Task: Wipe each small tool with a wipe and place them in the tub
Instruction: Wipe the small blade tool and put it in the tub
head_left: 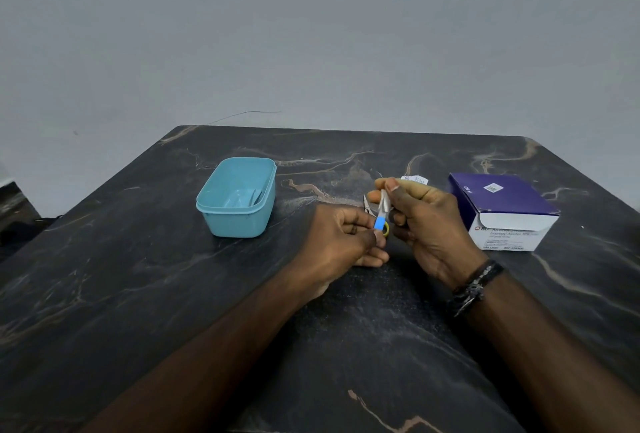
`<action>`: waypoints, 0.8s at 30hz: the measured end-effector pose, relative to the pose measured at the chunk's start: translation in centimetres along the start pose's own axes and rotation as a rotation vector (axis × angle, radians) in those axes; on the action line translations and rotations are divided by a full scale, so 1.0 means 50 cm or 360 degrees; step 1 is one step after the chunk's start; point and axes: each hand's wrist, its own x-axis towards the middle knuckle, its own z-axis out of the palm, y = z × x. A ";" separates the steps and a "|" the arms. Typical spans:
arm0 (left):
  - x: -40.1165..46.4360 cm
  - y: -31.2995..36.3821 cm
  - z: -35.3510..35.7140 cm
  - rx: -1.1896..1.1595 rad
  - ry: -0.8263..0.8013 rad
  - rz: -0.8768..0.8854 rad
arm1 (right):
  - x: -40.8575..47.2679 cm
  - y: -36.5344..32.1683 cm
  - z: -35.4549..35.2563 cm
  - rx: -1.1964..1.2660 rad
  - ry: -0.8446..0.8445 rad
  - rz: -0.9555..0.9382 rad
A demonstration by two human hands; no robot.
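My left hand (pixel 341 236) pinches the blue handle end of a small tool (pixel 380 223) at the middle of the dark marble table. My right hand (pixel 420 224) pinches a white wipe (pixel 383 203) wrapped around the tool's upper part. A yellow-green ring shows just behind the blue handle. Small scissors (pixel 367 207) lie on the table behind my hands, mostly hidden. The light blue tub (pixel 239 221) stands to the left, and at least one tool lies inside it.
A purple and white box of alcohol swabs (pixel 504 214) stands at the right. A torn wipe wrapper (pixel 414 179) lies behind my right hand. The table (pixel 173 294) ends at a grey wall behind.
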 end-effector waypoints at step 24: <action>-0.004 -0.001 0.008 -0.0038 -0.0059 -0.0017 | 0.007 0.009 -0.001 -0.0113 0.0258 -0.0210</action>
